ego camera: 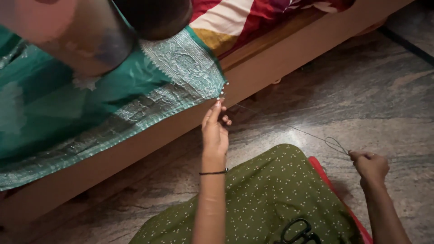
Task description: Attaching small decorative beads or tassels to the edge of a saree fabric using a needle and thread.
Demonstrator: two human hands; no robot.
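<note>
A teal cloth (81,99) with a silver woven border hangs over the wooden bed edge (280,58). My left hand (214,131) pinches the cloth's lower corner, where small pale beads sit along the hem. A thin thread (289,128) runs taut from that corner down to my right hand (370,166), which is closed on the thread's looped end, held out to the right above the floor. Whether a needle is in those fingers cannot be told.
My lap is covered by green dotted fabric (266,199), with black scissors (300,232) lying on it and a red edge (334,190) beside it. A striped red and cream cloth (235,18) lies on the bed. Grey stone floor (361,90) stretches to the right.
</note>
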